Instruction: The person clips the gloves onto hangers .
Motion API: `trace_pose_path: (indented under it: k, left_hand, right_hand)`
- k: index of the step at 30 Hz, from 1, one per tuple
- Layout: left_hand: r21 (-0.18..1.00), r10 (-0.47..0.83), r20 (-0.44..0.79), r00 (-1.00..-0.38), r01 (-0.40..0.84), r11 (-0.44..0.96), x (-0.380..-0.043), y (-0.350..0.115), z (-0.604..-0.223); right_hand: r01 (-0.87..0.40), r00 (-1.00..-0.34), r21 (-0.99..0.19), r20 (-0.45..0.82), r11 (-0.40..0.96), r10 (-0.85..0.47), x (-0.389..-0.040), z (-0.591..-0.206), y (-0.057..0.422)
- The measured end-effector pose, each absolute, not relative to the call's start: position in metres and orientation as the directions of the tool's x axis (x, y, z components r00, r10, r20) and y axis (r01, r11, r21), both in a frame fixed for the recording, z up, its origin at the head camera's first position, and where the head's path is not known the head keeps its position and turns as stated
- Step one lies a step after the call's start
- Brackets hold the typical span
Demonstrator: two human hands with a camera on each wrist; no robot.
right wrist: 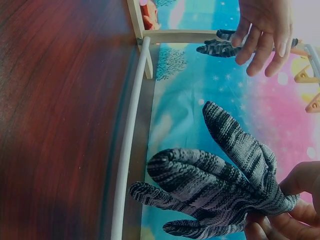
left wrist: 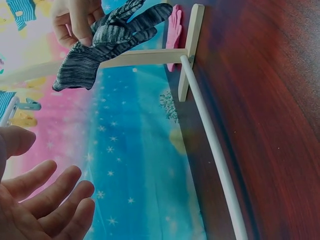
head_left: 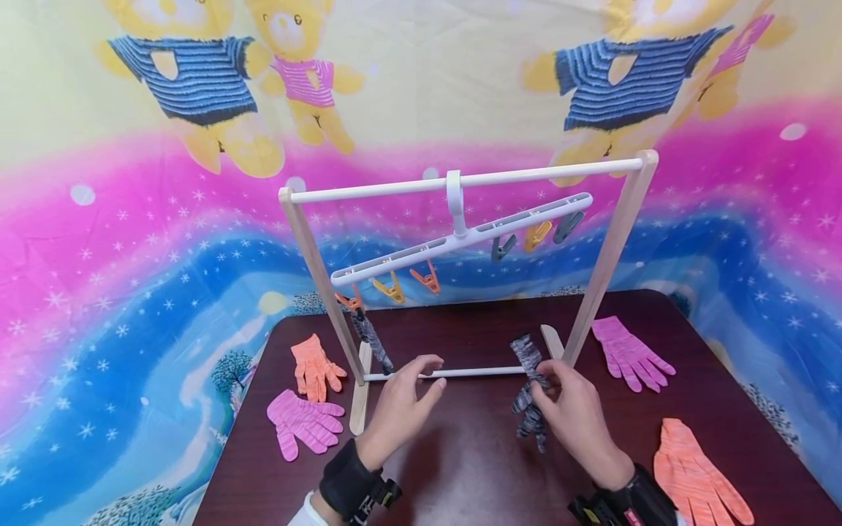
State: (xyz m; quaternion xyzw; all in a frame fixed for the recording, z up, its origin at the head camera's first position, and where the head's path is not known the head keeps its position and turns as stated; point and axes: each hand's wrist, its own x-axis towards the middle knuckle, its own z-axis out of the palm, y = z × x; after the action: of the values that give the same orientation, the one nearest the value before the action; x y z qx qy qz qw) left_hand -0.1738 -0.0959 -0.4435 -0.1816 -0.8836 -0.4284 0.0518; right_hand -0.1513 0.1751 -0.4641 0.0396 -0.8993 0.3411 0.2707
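My right hand pinches a black-and-grey knitted glove between thumb and fingers, in front of the rack's right post. The glove's fingers dangle downward; in the right wrist view this glove looks large and spread. To the left, my left hand holds nothing, its thumb and fingers apart. Beyond it, a second black-and-grey glove hangs from an orange clip at the left end of a white clip hanger. The hanger tilts, its left end lower.
A wooden rack with a white top rod bears the hanger. Yellow, orange and grey-green clips hang from it. Pink and orange gloves lie left; another pink and orange glove lie right on the dark table.
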Motion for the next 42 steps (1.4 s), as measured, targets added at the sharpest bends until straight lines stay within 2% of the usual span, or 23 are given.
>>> trace_pose_path:
  k: [8,21,42]
  left_hand:
    - [0.771,0.239,0.318,-0.917,0.397,0.499,-0.178,-0.098,-0.441]
    - [0.793,0.179,0.323,-0.929,0.369,0.485,-0.182,-0.105,-0.433]
    - [0.827,0.126,0.335,-0.934,0.355,0.436,-0.186,-0.108,-0.425]
  right_hand:
    - [-0.261,-0.864,-0.596,0.495,0.759,0.091,-0.154,-0.464,0.172]
    - [-0.326,-0.842,-0.600,0.536,0.730,0.065,-0.160,-0.461,0.155]
    - [-0.346,-0.873,-0.660,0.486,0.667,0.029,-0.167,-0.458,0.131]
